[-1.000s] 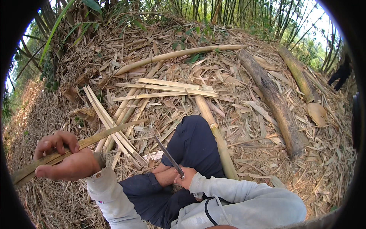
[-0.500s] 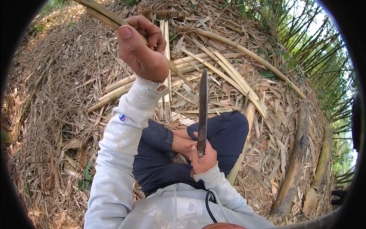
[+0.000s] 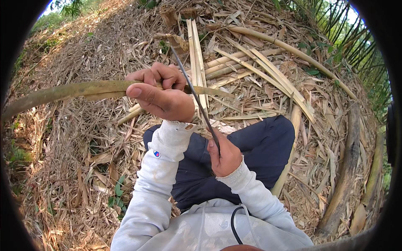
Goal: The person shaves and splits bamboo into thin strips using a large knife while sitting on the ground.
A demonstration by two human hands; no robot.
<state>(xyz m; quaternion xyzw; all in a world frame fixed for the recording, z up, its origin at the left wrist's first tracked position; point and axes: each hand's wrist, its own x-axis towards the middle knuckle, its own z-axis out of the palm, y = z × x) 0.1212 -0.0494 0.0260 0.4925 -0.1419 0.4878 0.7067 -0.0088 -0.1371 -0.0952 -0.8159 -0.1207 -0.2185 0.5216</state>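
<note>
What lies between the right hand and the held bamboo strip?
In the head view, the knife blade slants from the right hand across the bamboo strip; contact unclear.

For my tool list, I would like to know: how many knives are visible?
1: a knife, held in the right hand, blade pointing forward-left. The leaves could hide others.

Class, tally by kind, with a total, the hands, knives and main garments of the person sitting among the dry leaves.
Bare hands: 2 (left hand, right hand)
Long-bladed knife: 1
Grey sweatshirt: 1
Navy trousers: 1 pair
Total: 5
</note>
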